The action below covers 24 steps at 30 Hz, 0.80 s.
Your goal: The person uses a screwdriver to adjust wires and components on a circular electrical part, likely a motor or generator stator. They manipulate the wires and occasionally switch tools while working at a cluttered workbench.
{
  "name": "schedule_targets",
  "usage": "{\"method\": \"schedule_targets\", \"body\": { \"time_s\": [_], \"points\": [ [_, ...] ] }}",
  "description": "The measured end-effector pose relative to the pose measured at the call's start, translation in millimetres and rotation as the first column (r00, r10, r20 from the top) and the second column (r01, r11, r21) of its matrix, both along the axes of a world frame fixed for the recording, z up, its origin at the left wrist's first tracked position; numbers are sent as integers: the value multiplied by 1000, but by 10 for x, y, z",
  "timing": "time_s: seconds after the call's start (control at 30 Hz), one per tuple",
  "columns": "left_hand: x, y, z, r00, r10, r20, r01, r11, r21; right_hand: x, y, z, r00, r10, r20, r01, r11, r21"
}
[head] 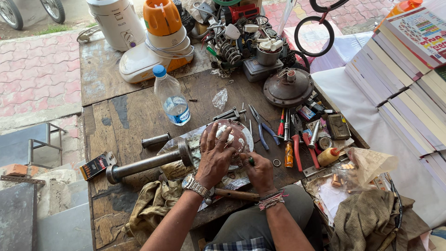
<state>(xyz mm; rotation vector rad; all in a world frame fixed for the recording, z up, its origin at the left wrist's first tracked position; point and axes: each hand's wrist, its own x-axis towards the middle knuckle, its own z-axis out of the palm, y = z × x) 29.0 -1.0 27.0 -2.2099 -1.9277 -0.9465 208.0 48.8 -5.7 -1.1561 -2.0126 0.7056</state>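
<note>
A left hand (214, 155) lies with fingers spread flat on a round metal motor housing (234, 139) on a cluttered wooden counter (125, 116), while the right hand (259, 171), fingers closed around a green-handled tool (251, 161), works at the housing's edge. A metal pipe (148, 163) juts left of the housing; a water bottle (172, 96) stands behind it, and pliers (260, 126) and screwdrivers (289, 139) crowd its right.

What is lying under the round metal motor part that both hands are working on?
A clear plastic sheet shows under the round motor part, on the wooden table. Both hands and the part cover the rest.

Silver wristwatch (195, 185) left; beaded and thread bracelets (272, 200) right
</note>
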Motion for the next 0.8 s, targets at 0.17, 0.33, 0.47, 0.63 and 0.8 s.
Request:
{"method": "schedule_targets", "body": {
  "time_s": [0.17,0.33,0.47,0.63,0.8],
  "points": [
    [-6,8,-30,1000,8,-15,-9,1000,-27,35,1,39,982,25,-186,-19,999,35],
    [-4,16,-41,1000,14,-13,-13,1000,13,-19,-60,153,988,83,-127,-70,992,106],
    [-2,11,-29,1000,1,-8,-1,1000,-10,-54,-86,193,995,73,-68,-56,971,231],
    [-3,7,-36,999,-16,38,16,1000,-8,-65,-99,216,995,66,-69,-49,975,216],
    [2,21,-65,999,-17,49,14,999,52,-80,-83,157,994,55,-99,-39,987,154]
  ]
}}
